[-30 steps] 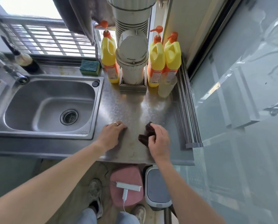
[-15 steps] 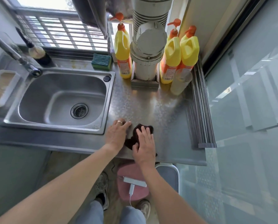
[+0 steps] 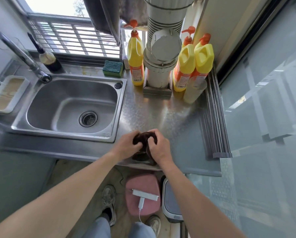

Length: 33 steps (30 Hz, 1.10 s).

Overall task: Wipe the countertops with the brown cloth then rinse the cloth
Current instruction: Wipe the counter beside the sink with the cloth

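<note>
Both forearms are bare, with no sleeves in view. The person wears light blue jeans (image 3: 142, 231) and worn grey sneakers (image 3: 109, 203) with dark openings.

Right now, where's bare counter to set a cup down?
Free: the steel stretch between the sink rim and the rolled rack, ahead of both hands bunching the brown cloth. Crowded: the back, with yellow bottles, pipe and sponge.
</note>
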Each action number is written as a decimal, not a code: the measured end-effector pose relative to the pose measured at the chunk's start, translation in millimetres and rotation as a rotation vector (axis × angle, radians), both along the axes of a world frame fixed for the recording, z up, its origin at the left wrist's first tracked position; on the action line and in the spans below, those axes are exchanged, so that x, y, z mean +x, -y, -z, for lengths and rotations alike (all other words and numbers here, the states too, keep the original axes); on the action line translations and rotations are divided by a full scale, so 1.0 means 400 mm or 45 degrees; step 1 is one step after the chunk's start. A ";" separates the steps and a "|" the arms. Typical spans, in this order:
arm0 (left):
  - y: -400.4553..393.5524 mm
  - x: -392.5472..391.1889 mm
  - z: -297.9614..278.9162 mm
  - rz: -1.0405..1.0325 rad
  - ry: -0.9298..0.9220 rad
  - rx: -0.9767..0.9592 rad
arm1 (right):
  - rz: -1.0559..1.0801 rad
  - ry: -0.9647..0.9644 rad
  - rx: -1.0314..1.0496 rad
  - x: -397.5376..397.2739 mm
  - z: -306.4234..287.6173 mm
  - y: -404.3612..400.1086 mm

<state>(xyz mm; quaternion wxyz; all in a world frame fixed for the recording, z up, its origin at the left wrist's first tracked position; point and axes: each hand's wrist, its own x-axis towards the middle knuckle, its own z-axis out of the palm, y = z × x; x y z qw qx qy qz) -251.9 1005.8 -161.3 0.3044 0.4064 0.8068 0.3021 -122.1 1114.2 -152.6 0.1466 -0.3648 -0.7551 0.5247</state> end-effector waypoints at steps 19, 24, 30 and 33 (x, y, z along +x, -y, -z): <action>0.101 -0.062 0.037 -0.259 -0.673 -0.293 | -0.587 0.180 0.858 0.005 0.180 0.106; 0.115 -0.036 0.065 0.032 -0.930 -0.277 | -0.566 0.038 0.813 0.082 0.204 0.071; 0.114 -0.013 0.064 0.031 -0.883 -0.280 | -0.368 0.188 0.785 0.193 0.200 -0.023; 0.120 -0.023 0.055 0.067 -0.861 -0.305 | -0.179 0.342 0.817 0.259 0.195 -0.092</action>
